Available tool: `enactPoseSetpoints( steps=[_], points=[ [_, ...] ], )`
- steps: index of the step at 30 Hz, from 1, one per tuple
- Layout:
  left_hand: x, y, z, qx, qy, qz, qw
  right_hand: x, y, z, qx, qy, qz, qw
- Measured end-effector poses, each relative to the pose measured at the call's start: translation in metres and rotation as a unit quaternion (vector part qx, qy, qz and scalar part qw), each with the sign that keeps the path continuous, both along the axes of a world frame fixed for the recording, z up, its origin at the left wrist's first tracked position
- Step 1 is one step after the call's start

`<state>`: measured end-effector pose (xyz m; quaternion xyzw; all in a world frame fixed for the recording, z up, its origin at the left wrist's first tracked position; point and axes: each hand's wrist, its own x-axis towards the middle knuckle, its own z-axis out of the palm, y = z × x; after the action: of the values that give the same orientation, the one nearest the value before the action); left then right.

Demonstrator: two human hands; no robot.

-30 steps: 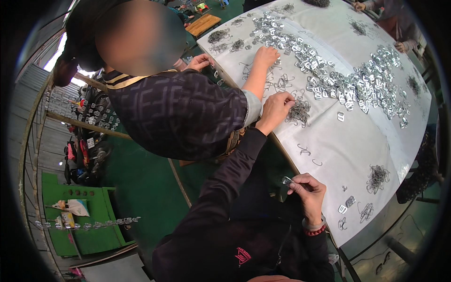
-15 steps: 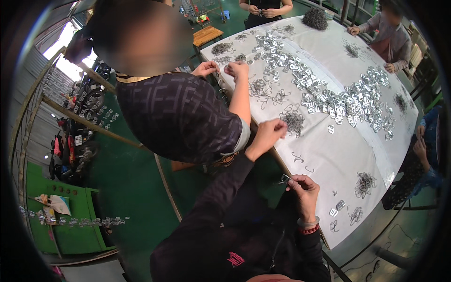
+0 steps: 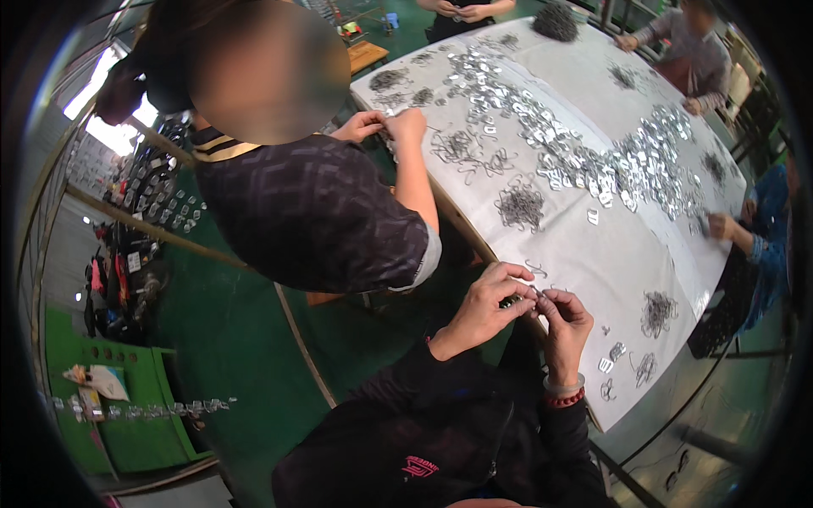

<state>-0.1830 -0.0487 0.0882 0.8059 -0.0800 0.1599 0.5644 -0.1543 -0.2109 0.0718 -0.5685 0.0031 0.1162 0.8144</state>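
My left hand (image 3: 487, 309) and my right hand (image 3: 566, 326) meet at the table's near edge, fingertips together. The right thumb and fingers pinch a small metal buckle, now mostly covered by fingers. Bent and closed, the left fingers touch the same spot; whether they grip the buckle or a wire hook is hidden. Just beyond them a few loose wire hooks (image 3: 535, 269) lie on the white table (image 3: 631, 271). A tangled pile of wire hooks (image 3: 520, 206) sits farther off.
Flat silver buckles (image 3: 576, 157) spread across the table's middle. Another hook pile (image 3: 658, 314) and loose buckles (image 3: 605, 365) lie to the right. A co-worker in a dark patterned shirt (image 3: 313, 212) works close on my left; others sit or stand round the table's far sides.
My left hand has come back from beside the hook pile to meet the right hand, and its fingers have closed. The right hand has shifted slightly; the buckle that showed in it is now covered.
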Motion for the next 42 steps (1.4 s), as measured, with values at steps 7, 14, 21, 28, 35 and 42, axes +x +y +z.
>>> enactPoseSetpoints(
  steps=[7,14,21,28,35,42],
  points=[
    [0.003,-0.012,-0.005,-0.004,0.005,0.035,0.999,-0.003,-0.002,-0.003,-0.010,-0.011,-0.021,1.000],
    [0.009,-0.012,-0.013,-0.089,0.001,-0.021,0.996,0.012,-0.007,-0.001,-0.002,-0.109,0.087,0.990],
    [0.010,-0.001,-0.015,-0.043,-0.039,-0.041,0.997,0.172,-0.071,-0.025,-0.125,-0.072,0.016,0.989],
    [0.013,0.003,-0.020,-0.052,-0.022,-0.033,0.998,0.262,-0.054,-0.108,-0.402,-0.058,-0.033,0.913],
    [0.018,0.015,-0.022,-0.154,0.058,-0.050,0.985,0.226,-0.067,-0.093,-0.366,-0.181,-0.003,0.913],
    [0.044,0.007,-0.017,-0.215,0.011,-0.014,0.976,0.144,-0.030,0.015,-0.142,-0.249,0.243,0.926]
  ],
)
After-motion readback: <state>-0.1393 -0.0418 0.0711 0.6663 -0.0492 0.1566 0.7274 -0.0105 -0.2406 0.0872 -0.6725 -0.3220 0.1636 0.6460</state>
